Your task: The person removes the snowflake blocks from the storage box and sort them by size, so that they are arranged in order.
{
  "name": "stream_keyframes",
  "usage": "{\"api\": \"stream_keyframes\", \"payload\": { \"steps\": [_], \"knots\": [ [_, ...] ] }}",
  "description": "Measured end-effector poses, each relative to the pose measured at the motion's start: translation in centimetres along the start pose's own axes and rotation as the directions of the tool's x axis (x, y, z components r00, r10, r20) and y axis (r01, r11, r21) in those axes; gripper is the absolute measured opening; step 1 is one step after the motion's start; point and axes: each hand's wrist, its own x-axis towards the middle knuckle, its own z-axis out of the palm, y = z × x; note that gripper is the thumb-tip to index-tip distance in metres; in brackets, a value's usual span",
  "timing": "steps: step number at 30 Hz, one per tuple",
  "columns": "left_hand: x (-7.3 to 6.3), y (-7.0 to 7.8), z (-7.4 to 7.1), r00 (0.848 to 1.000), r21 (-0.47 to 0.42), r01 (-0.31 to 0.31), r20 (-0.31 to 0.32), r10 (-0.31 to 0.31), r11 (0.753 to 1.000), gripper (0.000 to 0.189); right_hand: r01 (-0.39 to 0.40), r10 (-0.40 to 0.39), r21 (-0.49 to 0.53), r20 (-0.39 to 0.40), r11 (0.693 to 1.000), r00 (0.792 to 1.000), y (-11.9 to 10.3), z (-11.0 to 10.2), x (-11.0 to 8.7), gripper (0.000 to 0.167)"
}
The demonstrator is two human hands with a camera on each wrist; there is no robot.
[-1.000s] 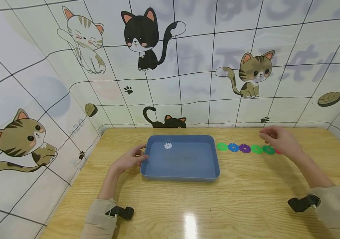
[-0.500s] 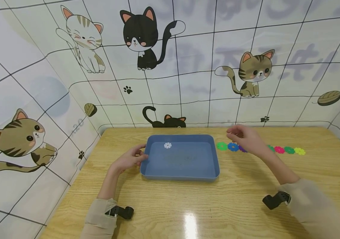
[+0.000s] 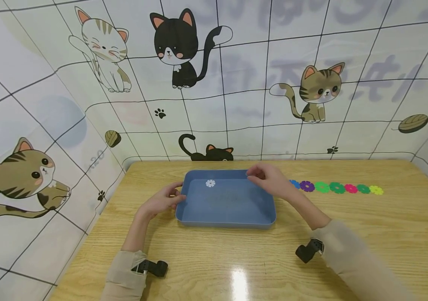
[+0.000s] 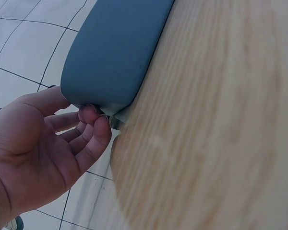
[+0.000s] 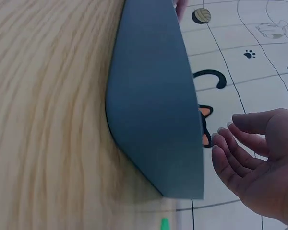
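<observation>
A shallow blue tray (image 3: 225, 223) lies on the wooden table, with one white flower-shaped disc (image 3: 210, 183) inside near its far left. My left hand (image 3: 162, 200) grips the tray's left wall, thumb over the rim and fingers curled at the outside, as the left wrist view also shows (image 4: 43, 148). Above the tray's far right corner hovers my right hand (image 3: 272, 179), fingers loosely bent and nothing between them; the right wrist view shows a gap between thumb and fingers. To the right, several coloured flower discs (image 3: 336, 187) form a row, its left end hidden by my right hand.
Behind the table (image 3: 198, 259) stands a white wall (image 3: 244, 83) with printed cats and grid lines. Another wall section rises along the left. Each wrist carries a black camera (image 3: 309, 251) on a strap.
My right hand has swept left from over the right part of the disc row to the tray, uncovering the pink, green and yellow discs. My left hand has stayed on the tray.
</observation>
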Motion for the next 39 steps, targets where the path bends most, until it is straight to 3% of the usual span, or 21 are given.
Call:
{"api": "stream_keyframes", "payload": {
  "steps": [8,19,26,32,39],
  "knots": [
    [-0.1,0.1,0.0,1.000,-0.002,-0.005,0.000,0.005,1.000,0.069,0.000,-0.001,0.017,0.075,1.000,0.997,-1.2,3.2,1.7,0.019],
    [-0.1,0.0,0.0,1.000,0.009,-0.004,-0.003,0.004,1.000,0.069,-0.005,0.003,0.020,0.095,1.000,0.995,-1.8,7.2,3.8,0.020],
    [-0.1,0.2,0.0,1.000,0.008,-0.002,-0.001,0.002,1.000,0.069,-0.040,0.036,0.037,0.122,0.998,0.992,-2.1,8.8,5.1,0.020],
    [-0.1,0.1,0.0,1.000,0.002,0.001,0.000,-0.001,1.000,0.069,-0.079,0.080,-0.007,0.132,0.997,0.988,-1.9,9.7,6.1,0.023],
    [0.1,0.0,-0.1,1.000,0.010,0.005,0.001,-0.005,1.000,0.069,-0.057,0.065,-0.055,0.157,0.997,0.985,-1.7,10.0,6.7,0.034]
  ]
}}
